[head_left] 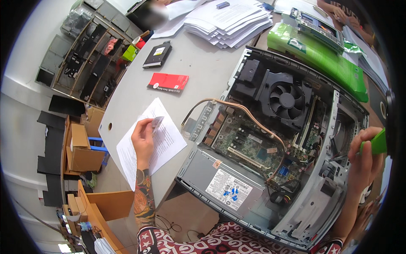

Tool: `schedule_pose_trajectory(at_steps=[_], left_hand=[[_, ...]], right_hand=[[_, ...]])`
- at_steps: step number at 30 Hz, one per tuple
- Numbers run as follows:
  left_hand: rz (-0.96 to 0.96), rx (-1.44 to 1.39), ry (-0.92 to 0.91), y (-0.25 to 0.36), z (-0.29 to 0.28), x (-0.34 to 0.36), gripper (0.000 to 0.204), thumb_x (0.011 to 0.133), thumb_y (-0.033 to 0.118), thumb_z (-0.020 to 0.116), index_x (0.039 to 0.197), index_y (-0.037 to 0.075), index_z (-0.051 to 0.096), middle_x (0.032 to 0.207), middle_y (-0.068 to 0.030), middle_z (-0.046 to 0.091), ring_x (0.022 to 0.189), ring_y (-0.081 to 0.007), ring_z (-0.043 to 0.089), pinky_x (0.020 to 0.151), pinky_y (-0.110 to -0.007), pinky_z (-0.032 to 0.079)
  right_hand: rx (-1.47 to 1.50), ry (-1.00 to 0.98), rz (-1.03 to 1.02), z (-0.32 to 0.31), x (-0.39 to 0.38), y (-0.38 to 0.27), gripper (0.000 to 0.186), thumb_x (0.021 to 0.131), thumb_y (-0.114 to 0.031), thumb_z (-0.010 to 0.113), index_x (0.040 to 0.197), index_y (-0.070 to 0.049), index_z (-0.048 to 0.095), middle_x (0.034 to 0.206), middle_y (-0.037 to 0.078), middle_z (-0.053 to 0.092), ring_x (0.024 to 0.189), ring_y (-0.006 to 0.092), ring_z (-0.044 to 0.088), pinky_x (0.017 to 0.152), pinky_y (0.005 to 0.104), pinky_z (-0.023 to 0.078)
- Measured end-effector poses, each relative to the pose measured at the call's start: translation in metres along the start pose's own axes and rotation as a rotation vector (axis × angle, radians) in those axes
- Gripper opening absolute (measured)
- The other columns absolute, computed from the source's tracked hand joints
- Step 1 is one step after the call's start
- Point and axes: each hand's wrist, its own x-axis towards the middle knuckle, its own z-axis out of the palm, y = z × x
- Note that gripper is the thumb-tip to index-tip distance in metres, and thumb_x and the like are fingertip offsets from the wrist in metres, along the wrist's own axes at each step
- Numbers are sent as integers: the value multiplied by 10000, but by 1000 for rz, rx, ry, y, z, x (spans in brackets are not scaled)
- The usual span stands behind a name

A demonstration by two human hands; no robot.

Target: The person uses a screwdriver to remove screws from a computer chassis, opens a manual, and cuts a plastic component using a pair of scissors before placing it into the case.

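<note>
An open desktop computer case [237, 186] lies on its side before me, its motherboard [249, 142], black cooling fan [286, 99] and silver power supply [196, 173] exposed. Over a printed sheet of paper [169, 146], my left hand [144, 139] pinches a small clear plastic piece [157, 123]; its exact kind is hard to make out. At the right side of the case, my right hand [360, 158] is closed round a green-handled tool [377, 143], whose working end is not plain to see.
A black optical drive [158, 55] and a red packet [168, 82] lie on the grey table [131, 91]. Stacked papers [228, 21] are at the back. Beyond the case is a green box [317, 61] with a metal drive unit on it. Another person's hands [344, 17] show at the far right.
</note>
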Motion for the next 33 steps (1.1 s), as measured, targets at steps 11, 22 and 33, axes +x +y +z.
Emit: schedule_pose_trajectory(at_steps=[11, 22, 33], left_hand=[[131, -851, -403, 207, 52, 52, 249, 1052, 291, 382, 1203, 95, 350, 956, -236, 627, 626, -217, 599, 547, -300, 499], [162, -946, -740, 311, 190, 65, 434, 902, 26, 621, 1300, -20, 453, 1052, -124, 630, 851, -169, 630, 751, -295, 535], [-69, -908, -759, 280, 201, 64, 213, 861, 36, 704, 1065, -9, 657, 991, -64, 707, 890, -102, 651, 806, -263, 509]], right_hand=[[208, 218, -155, 9, 12, -11, 245, 1006, -135, 478, 1193, 23, 488, 860, 150, 632, 628, 145, 551, 572, 252, 456], [233, 174, -237, 15, 14, -21, 225, 875, 39, 628, 1079, -25, 558, 1067, 169, 659, 918, 180, 664, 792, 292, 538], [-79, 115, -506, 13, 18, -27, 256, 793, 42, 703, 1024, 34, 593, 1068, 236, 644, 846, 231, 697, 743, 304, 572]])
